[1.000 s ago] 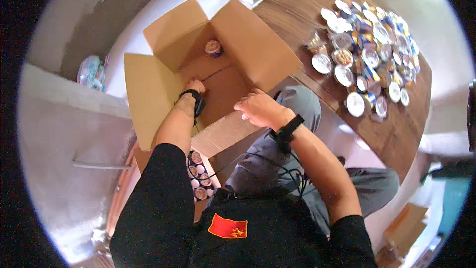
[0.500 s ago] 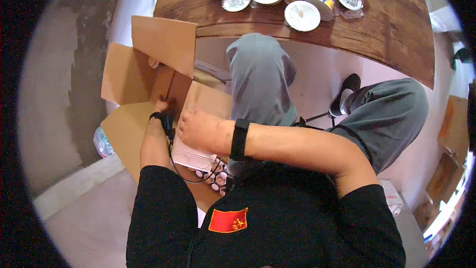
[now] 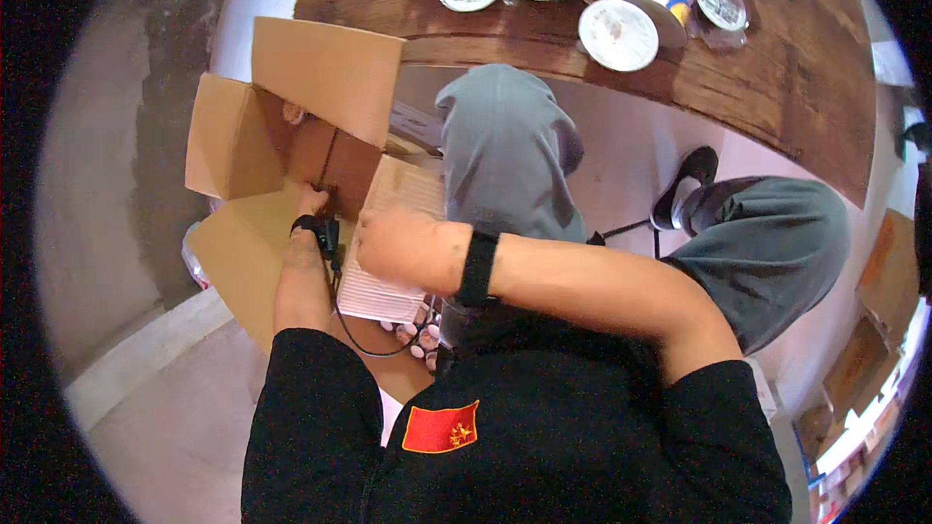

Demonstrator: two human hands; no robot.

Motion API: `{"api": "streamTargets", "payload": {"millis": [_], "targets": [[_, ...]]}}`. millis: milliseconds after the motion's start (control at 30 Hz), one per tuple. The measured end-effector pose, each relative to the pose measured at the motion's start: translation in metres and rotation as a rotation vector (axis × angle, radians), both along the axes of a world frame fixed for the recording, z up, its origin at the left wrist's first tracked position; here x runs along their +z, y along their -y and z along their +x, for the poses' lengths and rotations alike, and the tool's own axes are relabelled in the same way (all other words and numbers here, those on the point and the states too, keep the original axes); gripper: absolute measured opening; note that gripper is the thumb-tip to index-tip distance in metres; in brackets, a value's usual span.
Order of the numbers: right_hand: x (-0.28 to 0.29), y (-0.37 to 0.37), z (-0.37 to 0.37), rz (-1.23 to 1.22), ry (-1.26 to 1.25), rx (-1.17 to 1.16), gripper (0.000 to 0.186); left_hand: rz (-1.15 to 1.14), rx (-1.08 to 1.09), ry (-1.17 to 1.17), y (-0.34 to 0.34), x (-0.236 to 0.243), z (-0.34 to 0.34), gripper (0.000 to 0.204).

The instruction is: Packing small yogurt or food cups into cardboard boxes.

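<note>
Deep inside the open cardboard box [image 3: 327, 35], my left hand [image 3: 313, 199] is closed near the box's inner wall; whatever its fingertips grip is too small and hidden to make out. My right hand [image 3: 400, 245] is a curled fist over a ribbed cardboard flap [image 3: 381, 296] on the box's near right side. Its fingers face down and left, and anything in them is covered. A black strap [image 3: 479, 269] circles my right wrist. On my left wrist a black band carries a small dark device [image 3: 329, 235] with a cable hanging toward my body.
Ahead, a dark wooden table [image 3: 777, 68] bears several round white-lidded packs [image 3: 618, 35] and clear packs. My left knee [image 3: 510, 126] stands right beside the box. Under the ribbed flap shows a dotted, patterned surface [image 3: 422, 340]. More cardboard boxes [image 3: 888, 272] stand at the far right.
The view has shifted slightly, so the table's packs appear farther right. Both hands stay about where they were, the right one a little lower in relation to the ribbed flap.
</note>
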State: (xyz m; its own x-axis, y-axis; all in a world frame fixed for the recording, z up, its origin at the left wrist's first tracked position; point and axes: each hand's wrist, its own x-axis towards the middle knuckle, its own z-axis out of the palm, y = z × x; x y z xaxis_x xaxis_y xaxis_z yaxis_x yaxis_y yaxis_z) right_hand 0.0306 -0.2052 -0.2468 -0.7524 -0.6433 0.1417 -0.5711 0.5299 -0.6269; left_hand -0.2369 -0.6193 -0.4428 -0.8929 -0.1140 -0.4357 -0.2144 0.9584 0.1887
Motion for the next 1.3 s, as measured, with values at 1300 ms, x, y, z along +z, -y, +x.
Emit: {"api": "streamTargets", "payload": {"millis": [1300], "targets": [[0.068,-0.151,0.038,-0.496,0.403,-0.432,0.024,0.397,-0.314,0.124,-0.086,0.145,0.022,0.049]]}}
